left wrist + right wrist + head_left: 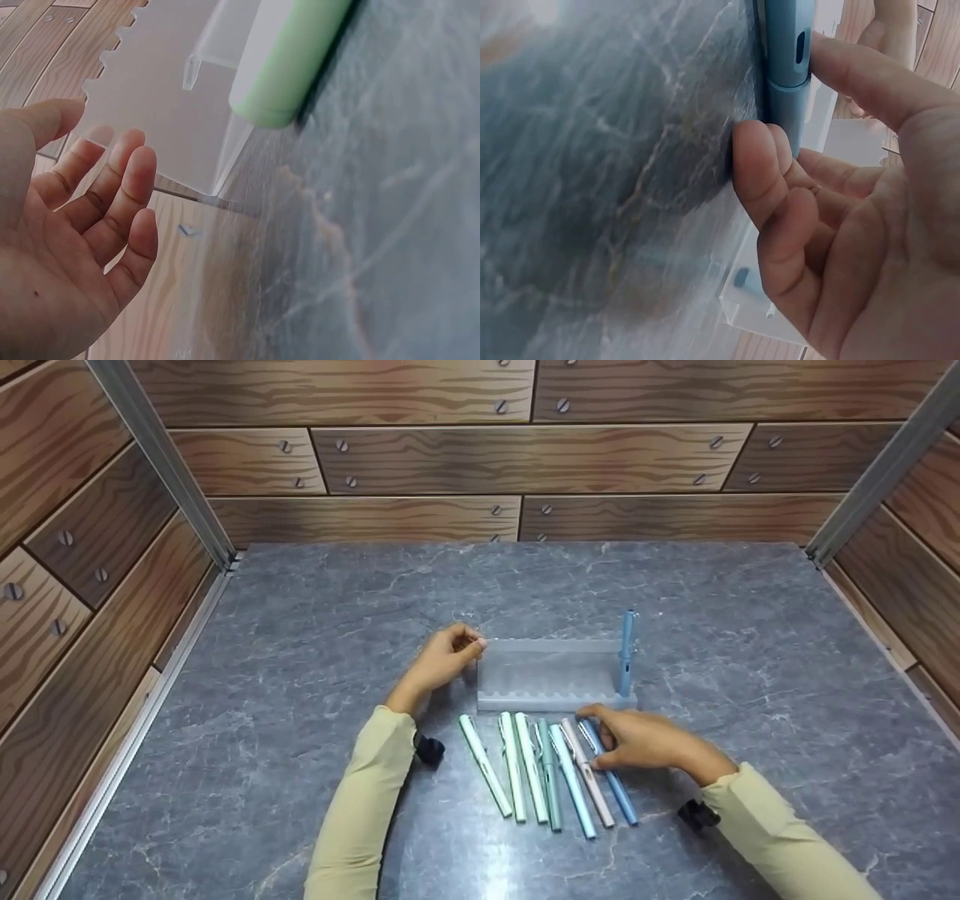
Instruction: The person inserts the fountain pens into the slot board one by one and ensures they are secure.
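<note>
A clear plastic pen stand (551, 671) with a notched front ledge sits mid-table. My left hand (439, 664) pinches its upper left edge between thumb and forefinger, the other fingers loosely bent. One blue pen (626, 649) stands upright at the stand's right end. In front lies a row of capped pens: several pale green ones (486, 765), a darker green pen (551, 784), a light blue pen (573, 784), a pinkish pen (589, 780) and a blue pen (622, 801). My right hand (649, 739) grips that rightmost blue pen, thumb on one side and fingertips on the other.
The grey marbled table (315, 607) is bounded by wood-patterned panels (420, 457) at the back and sides. Metal posts (161, 457) rise at the back corners. Black wrist cameras (429, 751) sit on both sleeves.
</note>
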Available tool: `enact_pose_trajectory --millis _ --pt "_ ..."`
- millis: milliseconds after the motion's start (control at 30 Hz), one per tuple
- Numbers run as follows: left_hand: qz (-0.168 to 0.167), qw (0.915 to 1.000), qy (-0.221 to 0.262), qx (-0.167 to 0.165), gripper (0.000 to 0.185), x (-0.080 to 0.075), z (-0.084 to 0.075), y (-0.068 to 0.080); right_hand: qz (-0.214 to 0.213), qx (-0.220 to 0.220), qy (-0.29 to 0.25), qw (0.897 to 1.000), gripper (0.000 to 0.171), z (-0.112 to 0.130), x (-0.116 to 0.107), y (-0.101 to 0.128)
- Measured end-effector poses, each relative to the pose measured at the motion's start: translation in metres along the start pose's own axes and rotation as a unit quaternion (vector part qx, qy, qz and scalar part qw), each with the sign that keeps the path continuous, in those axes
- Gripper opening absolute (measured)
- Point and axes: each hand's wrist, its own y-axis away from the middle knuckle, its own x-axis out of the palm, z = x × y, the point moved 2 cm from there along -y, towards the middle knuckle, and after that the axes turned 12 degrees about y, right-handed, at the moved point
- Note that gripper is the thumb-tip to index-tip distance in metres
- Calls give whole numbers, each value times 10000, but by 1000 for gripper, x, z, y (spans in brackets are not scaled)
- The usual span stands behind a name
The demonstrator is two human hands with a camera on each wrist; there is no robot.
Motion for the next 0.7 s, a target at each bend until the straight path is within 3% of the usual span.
enact_pose_trajectory --millis 233,700 --pt "71 9998 -157 51 22 -1 0 0 -139 -345 -30 9993 65 -3 -1 1" --pt "15 9999 -152 49 19 -1 -1 1 -76 -308 -1384 9899 68 -11 -14 11"
